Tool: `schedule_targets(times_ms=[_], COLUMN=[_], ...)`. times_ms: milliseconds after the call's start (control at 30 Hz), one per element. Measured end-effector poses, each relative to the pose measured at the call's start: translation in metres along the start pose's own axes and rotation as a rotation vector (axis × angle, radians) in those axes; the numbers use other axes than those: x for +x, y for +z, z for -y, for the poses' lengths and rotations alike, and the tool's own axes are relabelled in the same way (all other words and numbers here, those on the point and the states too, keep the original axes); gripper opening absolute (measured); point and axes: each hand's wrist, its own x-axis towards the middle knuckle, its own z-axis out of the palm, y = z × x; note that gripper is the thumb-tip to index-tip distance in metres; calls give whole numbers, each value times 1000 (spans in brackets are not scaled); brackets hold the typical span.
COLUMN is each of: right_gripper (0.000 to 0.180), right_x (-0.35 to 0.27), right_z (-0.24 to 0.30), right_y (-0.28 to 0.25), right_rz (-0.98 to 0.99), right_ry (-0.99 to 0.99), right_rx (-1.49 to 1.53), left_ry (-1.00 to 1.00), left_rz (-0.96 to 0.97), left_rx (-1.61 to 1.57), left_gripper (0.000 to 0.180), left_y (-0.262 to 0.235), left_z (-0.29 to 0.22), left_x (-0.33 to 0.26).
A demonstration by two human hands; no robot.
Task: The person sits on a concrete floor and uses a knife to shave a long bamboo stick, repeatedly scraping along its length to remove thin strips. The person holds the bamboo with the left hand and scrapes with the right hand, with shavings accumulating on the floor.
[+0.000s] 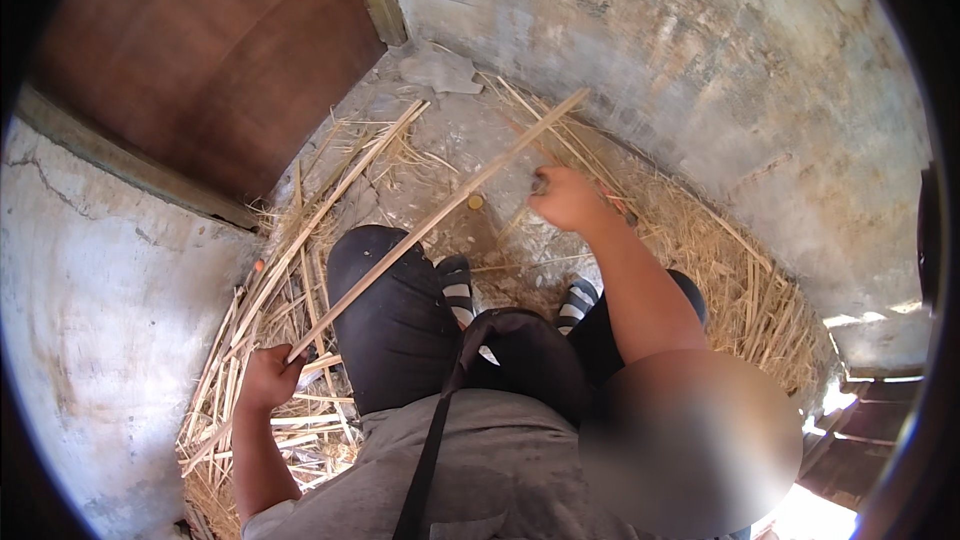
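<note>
Tan strip (440, 220), one end in left fingers (277, 361)

Big blurred patch (692, 445) lower right, can't read what's under it; right upper arm (655, 310) runs into it. Left hand (268, 377) covers part of the stick's (440, 220) near end. Right hand (568, 198): dark thing at its fingers (541, 202) too small to identify, can't tell if it's gripped. Feet (457, 290) partly hidden by the trousers (385, 340). Shirt (450, 470) and black strap (431, 465) cut off by lower edge. Brown panel (220, 60) cut off at top. Dark thing (930, 240) at far right clipped by the lens rim, kind unclear. Orange speck (259, 265) by the left wall (100, 310): too small to tell
</note>
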Motion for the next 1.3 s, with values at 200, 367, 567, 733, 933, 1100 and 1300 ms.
schedule_targets(times_ms=[200,367,567,733,933,1100,1300], right_gripper=[43,44,52,61,68,61,40], right_x=[0,17,-5,26,18,-4,-27], right_z=[-15,-35,38,-96,-34,15,65], right_y=[3,-9,-24,-10,-38,-34,-15], right_rz=[-23,60,247,-5,-231,-183,153], right_ry=[37,103,-82,257,396,155,-241], right_rx=[-33,-99,-211,171,159,202,-95], left_ry=[75,29,-118,112,7,31,62], left_rz=[-61,-78,20,-67,28,32,98], left_rx=[26,113,48,52,-8,-34,-87], left_gripper=[32,31,30,32,36,40,53], left_y=[6,-10,-9,8,1,24,41], left_z=[3,-4,-23,1,1,-39,-74], left_x=[0,-8,-9,3,-3,-2,-2])
